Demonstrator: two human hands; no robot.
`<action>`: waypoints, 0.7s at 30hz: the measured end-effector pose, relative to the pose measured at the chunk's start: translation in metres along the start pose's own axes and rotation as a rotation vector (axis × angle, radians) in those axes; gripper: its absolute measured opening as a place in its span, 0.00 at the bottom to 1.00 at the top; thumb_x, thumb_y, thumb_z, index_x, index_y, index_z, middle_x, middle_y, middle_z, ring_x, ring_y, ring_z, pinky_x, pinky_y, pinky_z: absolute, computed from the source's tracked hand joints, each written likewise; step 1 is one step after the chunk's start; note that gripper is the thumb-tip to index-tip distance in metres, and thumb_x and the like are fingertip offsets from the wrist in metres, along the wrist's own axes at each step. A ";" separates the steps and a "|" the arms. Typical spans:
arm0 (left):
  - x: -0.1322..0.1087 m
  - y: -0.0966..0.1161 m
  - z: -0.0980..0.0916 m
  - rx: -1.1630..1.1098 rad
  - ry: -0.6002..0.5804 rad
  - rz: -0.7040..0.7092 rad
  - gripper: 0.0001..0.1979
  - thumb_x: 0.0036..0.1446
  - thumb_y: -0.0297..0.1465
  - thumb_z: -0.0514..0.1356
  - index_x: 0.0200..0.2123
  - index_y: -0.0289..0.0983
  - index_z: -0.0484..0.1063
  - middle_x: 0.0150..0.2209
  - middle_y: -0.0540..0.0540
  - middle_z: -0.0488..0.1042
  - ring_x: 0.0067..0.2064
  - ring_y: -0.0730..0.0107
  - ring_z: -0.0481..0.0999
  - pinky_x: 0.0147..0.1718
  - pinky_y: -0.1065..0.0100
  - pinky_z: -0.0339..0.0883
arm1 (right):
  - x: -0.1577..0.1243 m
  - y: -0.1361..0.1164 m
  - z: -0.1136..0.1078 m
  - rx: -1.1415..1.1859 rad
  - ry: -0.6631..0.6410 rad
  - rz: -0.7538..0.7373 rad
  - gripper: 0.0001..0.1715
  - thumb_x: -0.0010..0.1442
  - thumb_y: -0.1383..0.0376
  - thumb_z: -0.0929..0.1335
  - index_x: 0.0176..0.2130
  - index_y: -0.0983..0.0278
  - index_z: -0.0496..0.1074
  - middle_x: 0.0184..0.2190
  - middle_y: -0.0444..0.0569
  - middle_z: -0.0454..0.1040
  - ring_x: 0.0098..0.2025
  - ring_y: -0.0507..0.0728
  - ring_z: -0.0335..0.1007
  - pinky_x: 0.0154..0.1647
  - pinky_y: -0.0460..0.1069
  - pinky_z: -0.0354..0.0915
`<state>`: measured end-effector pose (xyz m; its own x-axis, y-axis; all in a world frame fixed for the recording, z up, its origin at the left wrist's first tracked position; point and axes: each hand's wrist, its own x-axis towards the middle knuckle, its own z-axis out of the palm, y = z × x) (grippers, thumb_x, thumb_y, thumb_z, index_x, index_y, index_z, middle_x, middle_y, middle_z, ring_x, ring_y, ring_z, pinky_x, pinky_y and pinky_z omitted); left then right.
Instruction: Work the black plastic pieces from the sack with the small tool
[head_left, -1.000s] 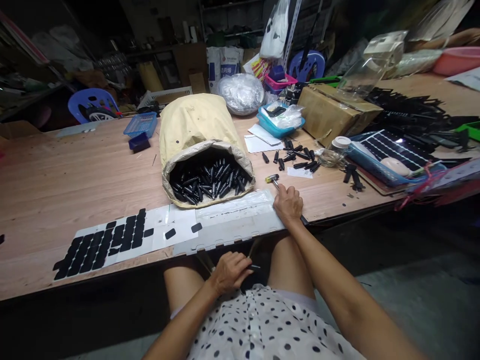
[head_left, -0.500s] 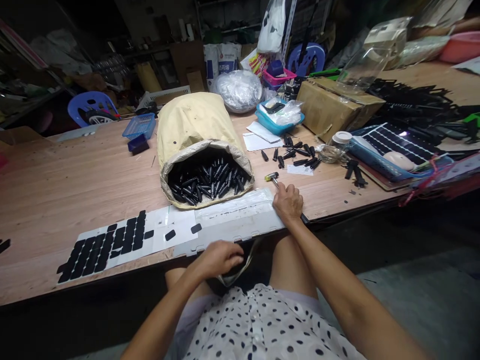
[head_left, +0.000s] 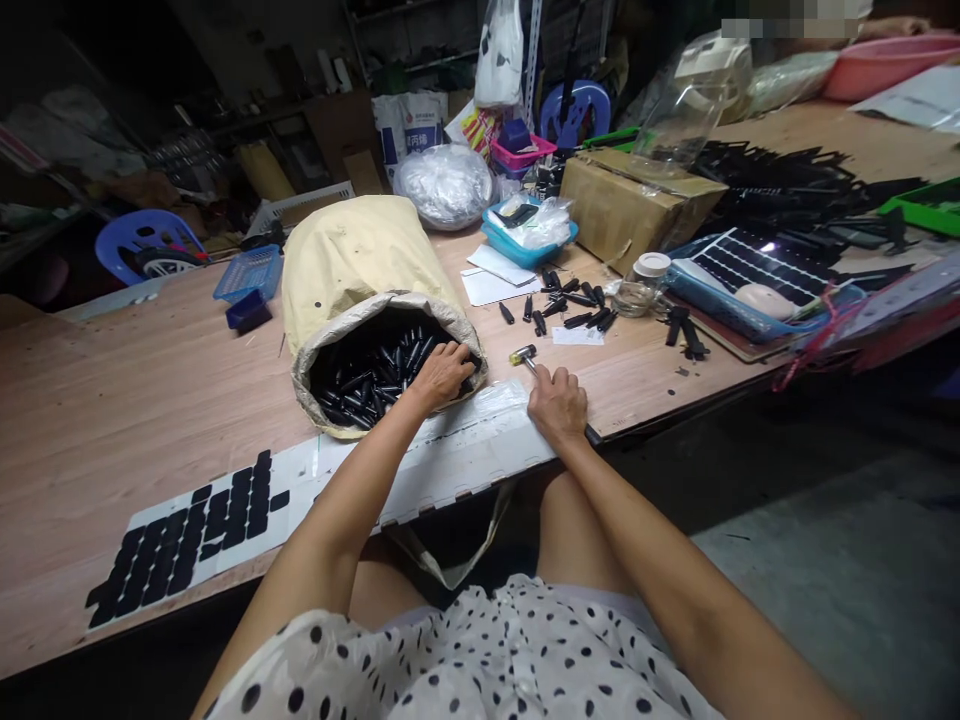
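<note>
Apparently picking, the left hand [head_left: 444,374] bends over parts [head_left: 360,385] at right in the sack [head_left: 360,250], whether pinching 1 being hidden, while the right hand [head_left: 559,405] grips the hammer [head_left: 523,355]; the next move likely needs a sure pinch.

Sack [head_left: 360,245] in the middle, hammer [head_left: 522,355] to its right

On the table [head_left: 150,400], the sack's mouth faces the person, with parts [head_left: 367,385] inside. The left hand [head_left: 444,377] is in the mouth, toward its right side. The right hand [head_left: 559,408] is around the hammer's handle near the table's front edge. Front left of the sack, pads [head_left: 150,555] lie on paper [head_left: 289,478]; behind left sits a basket [head_left: 251,268]. Beyond the hammer lie loose parts [head_left: 578,321], behind them a tub [head_left: 517,250], and right of that a box [head_left: 611,212].
</note>
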<state>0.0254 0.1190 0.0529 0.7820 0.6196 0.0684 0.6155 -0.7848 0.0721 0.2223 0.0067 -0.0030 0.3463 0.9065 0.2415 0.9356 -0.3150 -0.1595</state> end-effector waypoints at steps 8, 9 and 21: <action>-0.022 0.010 0.000 -0.003 0.083 -0.045 0.14 0.61 0.26 0.55 0.45 0.45 0.76 0.46 0.42 0.74 0.52 0.54 0.65 0.55 0.54 0.54 | 0.001 -0.001 -0.003 0.012 0.007 -0.009 0.22 0.66 0.65 0.60 0.57 0.64 0.71 0.43 0.59 0.69 0.45 0.64 0.62 0.38 0.53 0.56; -0.022 0.010 0.001 -0.001 0.081 -0.058 0.16 0.61 0.25 0.55 0.47 0.45 0.76 0.47 0.42 0.74 0.52 0.54 0.66 0.55 0.54 0.55 | 0.001 -0.001 -0.004 0.010 0.000 -0.006 0.22 0.67 0.65 0.60 0.57 0.64 0.71 0.43 0.59 0.69 0.45 0.64 0.62 0.38 0.53 0.56; -0.013 0.026 -0.017 -0.064 0.183 -0.184 0.05 0.61 0.30 0.60 0.39 0.42 0.77 0.40 0.41 0.74 0.51 0.52 0.66 0.55 0.52 0.55 | 0.001 -0.005 -0.011 -0.001 -0.047 0.009 0.23 0.68 0.66 0.59 0.58 0.64 0.70 0.45 0.60 0.69 0.46 0.64 0.63 0.40 0.53 0.57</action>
<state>0.0298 0.0904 0.0710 0.6233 0.7483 0.2269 0.7333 -0.6602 0.1624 0.2188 0.0064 0.0087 0.3515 0.9156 0.1952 0.9324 -0.3237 -0.1608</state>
